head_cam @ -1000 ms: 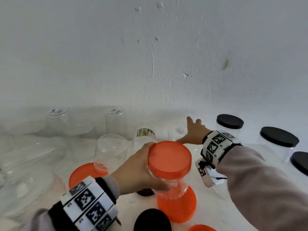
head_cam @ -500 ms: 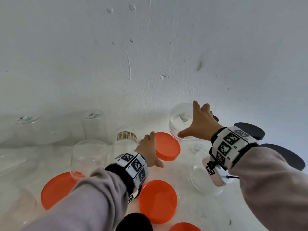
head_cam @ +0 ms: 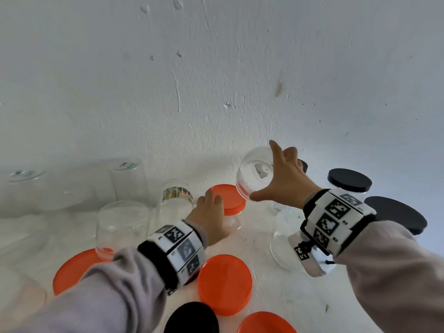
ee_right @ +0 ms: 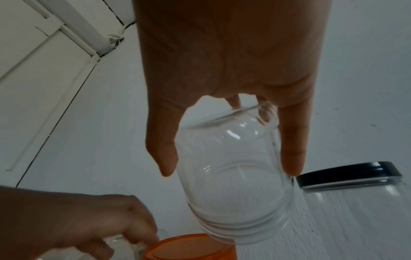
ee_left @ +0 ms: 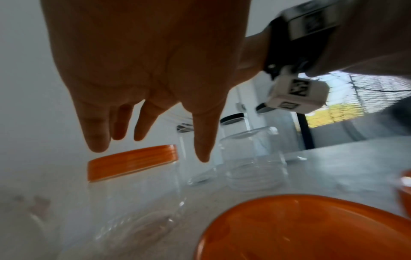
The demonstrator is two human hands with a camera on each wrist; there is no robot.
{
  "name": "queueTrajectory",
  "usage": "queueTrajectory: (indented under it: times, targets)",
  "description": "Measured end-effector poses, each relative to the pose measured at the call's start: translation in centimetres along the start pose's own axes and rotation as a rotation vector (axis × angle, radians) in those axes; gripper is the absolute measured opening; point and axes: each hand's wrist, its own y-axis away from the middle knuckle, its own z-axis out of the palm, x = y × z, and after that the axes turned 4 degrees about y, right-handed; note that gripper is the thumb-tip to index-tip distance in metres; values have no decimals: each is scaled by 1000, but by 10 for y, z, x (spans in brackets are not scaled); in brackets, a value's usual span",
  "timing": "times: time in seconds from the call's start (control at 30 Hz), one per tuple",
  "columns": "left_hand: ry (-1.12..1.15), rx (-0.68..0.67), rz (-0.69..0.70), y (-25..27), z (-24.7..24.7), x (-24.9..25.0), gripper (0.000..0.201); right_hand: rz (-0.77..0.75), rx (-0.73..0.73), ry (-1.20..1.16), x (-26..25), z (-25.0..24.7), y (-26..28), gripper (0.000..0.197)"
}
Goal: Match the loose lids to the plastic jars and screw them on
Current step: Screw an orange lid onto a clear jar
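Observation:
My right hand (head_cam: pixel 266 171) grips a clear lidless jar (head_cam: pixel 249 179) and holds it tilted in the air near the wall, its base toward me. In the right wrist view, thumb and fingers of that hand (ee_right: pixel 229 168) wrap the jar (ee_right: pixel 235 197), mouth down. A jar with an orange lid (head_cam: pixel 230 200) stands on the table below it. My left hand (head_cam: pixel 212 204) hovers at that lid with fingers (ee_left: pixel 98 140) straight, holding nothing. Loose orange lids (head_cam: pixel 224 283) (head_cam: pixel 74 270) (head_cam: pixel 266 323) and a black lid (head_cam: pixel 192 318) lie near me.
Several clear jars stand upside down: one (head_cam: pixel 122 224) on an orange lid, a labelled one (head_cam: pixel 174 203), one (head_cam: pixel 284 236) under my right wrist, taller ones (head_cam: pixel 129 181) at the back left. Black-lidded jars (head_cam: pixel 349 182) (head_cam: pixel 396 215) stand right. The white wall (head_cam: pixel 216 92) is close behind.
My left hand carried the orange-lidded jar to the back of the table, set it down and let go. My right hand picked a clear jar up off the table.

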Motion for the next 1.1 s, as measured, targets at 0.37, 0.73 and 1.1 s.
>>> queueTrajectory:
  times: [0.37,0.73,1.1]
  targets:
    - [-177,-611,127,39,32,-5,111,17,9,-39,-4,-6,32,116]
    - [268,-356,104,71,10,-22,111,50,-39,-102,-16,-16,73,104]
    - [718,-72,33,152,-23,-69,90,91,-116,-122,-53,-3,123,99]
